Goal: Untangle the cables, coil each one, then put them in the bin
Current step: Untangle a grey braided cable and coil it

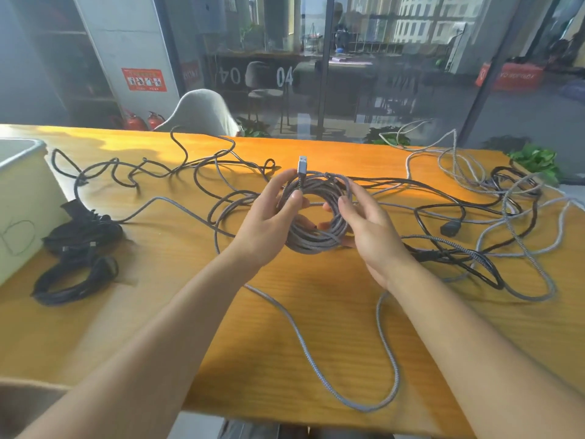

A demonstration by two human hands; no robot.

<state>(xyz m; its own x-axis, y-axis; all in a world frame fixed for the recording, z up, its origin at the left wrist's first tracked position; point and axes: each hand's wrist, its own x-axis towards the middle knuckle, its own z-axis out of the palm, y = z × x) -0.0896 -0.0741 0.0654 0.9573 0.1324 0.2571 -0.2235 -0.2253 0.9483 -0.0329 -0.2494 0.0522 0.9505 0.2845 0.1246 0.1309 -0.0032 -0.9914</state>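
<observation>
Above the middle of the wooden table (300, 327), between both hands: a grey braided coil (311, 213), held up off the surface, several turns thick. Left hand (269, 223) wrapped round the coil's left side, thumb pressed over the strands, fingers curled behind. Right hand (368, 229) at the coil's right edge, fingers partly curled against the outer turns and reaching into the centre; whether gripping firmly or merely steadying, hard to tell. USB plug (302, 164) sticking up from the top of the coil, just beyond the left fingertips.

Likely trouble from here: the loose tail (387, 343) of the same grey cable, trailing down from the coil and swinging in a wide loop near the table's front edge. Could drag, slip over the edge, or snag while being wound in. Could also catch the unsorted tangle (493, 217) of black and grey cables just to the right, lying close beside the right hand, and pull strands along with it. Slack grip on either side probably means turns springing apart and the coil unravelling. No tie visible on it.

Well to the left: two black coiled bundles (79, 255) on the table beside the pale bin (22, 198), not yet inside by the look of it. More dark cable (142, 172) sprawled across the far side.
</observation>
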